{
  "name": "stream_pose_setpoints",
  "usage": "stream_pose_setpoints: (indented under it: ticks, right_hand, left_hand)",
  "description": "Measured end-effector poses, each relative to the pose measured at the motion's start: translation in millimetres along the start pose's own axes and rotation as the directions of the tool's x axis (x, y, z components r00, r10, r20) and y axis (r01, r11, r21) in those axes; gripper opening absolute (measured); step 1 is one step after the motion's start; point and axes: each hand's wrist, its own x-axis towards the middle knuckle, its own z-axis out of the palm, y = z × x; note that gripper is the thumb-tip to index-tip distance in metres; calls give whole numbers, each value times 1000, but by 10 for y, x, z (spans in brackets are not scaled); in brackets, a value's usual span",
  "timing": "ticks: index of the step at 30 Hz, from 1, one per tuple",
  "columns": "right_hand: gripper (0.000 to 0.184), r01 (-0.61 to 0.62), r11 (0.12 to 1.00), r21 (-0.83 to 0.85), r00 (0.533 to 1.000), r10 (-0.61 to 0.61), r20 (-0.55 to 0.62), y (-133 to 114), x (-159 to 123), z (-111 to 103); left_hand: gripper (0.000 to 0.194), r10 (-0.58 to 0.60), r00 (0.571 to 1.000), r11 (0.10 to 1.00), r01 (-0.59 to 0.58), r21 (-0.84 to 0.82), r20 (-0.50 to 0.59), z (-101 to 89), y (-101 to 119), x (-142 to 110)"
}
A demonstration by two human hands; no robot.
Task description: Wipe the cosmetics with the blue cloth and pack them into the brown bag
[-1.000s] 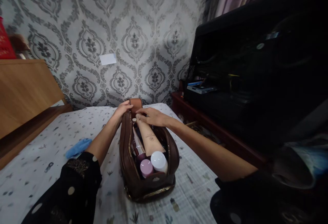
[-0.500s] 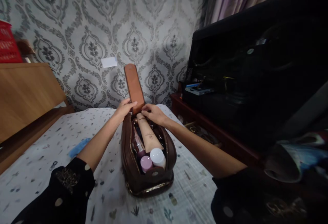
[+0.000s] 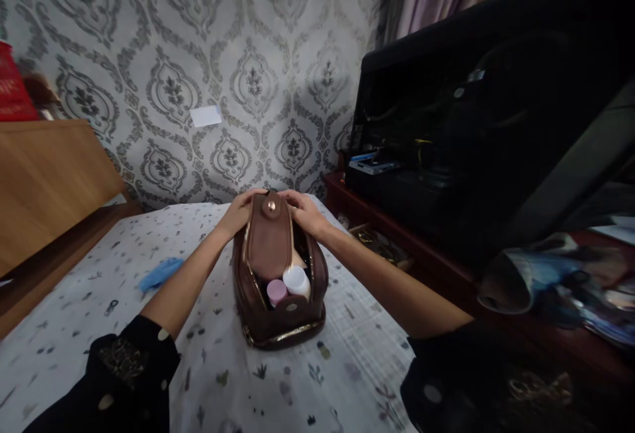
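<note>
A brown leather toiletry bag (image 3: 278, 314) stands open on the patterned bed sheet (image 3: 208, 367). Its strap flap (image 3: 269, 235) with a metal snap is folded forward over the opening. Under the flap a pink cap (image 3: 276, 291) and a white cap (image 3: 296, 281) of tubes stick out. My left hand (image 3: 241, 209) grips the far left edge of the flap, fingers curled. My right hand (image 3: 303, 210) holds the far right edge in the same way.
A blue cloth (image 3: 159, 273) lies on the sheet to the left. A wooden headboard (image 3: 44, 182) runs along the left. On the right an open black case (image 3: 446, 129) rests on a dark red wooden unit (image 3: 397, 248). Patterned wallpaper is behind.
The strap flap stood upright half a second ago; both hands have now brought it forward and down over the bag's opening, covering most of the beige tube.
</note>
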Motion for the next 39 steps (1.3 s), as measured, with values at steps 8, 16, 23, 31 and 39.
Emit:
stream_pose_setpoints:
  ticks: [8, 16, 23, 31, 39]
  right_hand:
    - [25, -6, 998, -59, 999, 4, -33, -60, -291, -36]
    - [30, -22, 994, -108, 994, 10, -111, -75, -576, -26]
    - [55, -97, 994, -51, 955, 78, -287, -203, -1132, 156]
    - [74, -118, 993, 10, 936, 114, -334, -334, -1180, 402]
    - [71, -100, 995, -5, 932, 91, -350, -340, -1183, 442]
  left_hand:
    - [34, 67, 992, 988, -81, 132, 106, -3, 176, -267]
    - [40, 115, 993, 977, -108, 186, -25, 102, 543, -869]
    - [48, -92, 965, 984, 125, 125, -245, 331, 655, -1358]
    - [52, -119, 937, 982, 159, 99, -328, 538, 561, -1262]
    - [50, -86, 945, 987, 123, 101, -314, 528, 529, -1243]
